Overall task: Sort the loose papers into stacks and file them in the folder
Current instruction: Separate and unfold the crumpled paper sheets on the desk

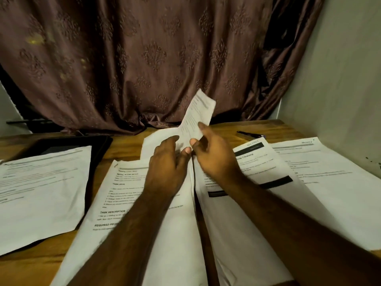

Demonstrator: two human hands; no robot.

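We find the sorting part done and the filing not begun. Four lots of paper lie on the wooden table [257, 126]: a left sheet [41, 195], a middle pile [127, 223], a right pile [253, 213] and a far-right sheet [329, 178]. The dark folder [99, 145] lies at the back left, partly under the left sheet, with nothing visibly filed. The right hand [212, 153] pinches a raised sheet [198, 116] between thumb and fingers; the left hand [167, 164], fingers loosely curled, touches its lower edge. In our judgement that sheet awaits a pile. A pen [247, 134] lies behind.
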